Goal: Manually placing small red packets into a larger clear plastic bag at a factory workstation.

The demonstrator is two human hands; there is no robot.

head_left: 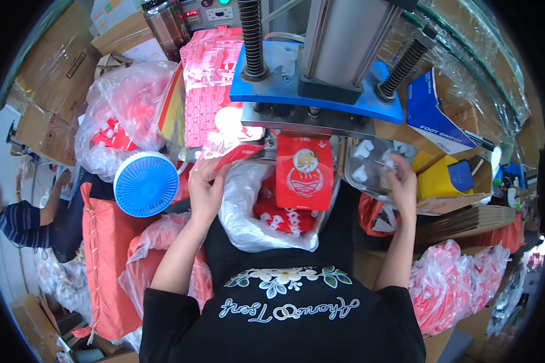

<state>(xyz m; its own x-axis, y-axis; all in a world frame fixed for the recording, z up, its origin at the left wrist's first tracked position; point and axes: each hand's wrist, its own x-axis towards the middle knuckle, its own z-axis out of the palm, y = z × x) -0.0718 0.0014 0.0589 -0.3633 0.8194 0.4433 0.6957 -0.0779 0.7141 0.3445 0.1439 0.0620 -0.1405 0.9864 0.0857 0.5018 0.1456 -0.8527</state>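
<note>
My left hand (206,190) is closed on the edge of a red paper envelope (241,155), held beside the stack of patterned ones. My right hand (402,181) is at a clear plastic tub (352,176) with small white plastic pieces (362,149) inside. Its fingers are drawn together over the tub's near side; what they pinch is hidden. Between my hands, another red envelope (306,175) with a gold round print juts out from under the press (321,109). Below it, an opened plastic bag (236,224) holds red envelopes with white pieces on them (290,221).
Pink-and-red printed sheets (209,109) are stacked left of the press. A blue fan (146,184) stands nearer, beside a filled plastic bag (127,109). A yellow foot switch (442,181) sits at the right near cardboard boxes. Another person (30,218) is at the far left.
</note>
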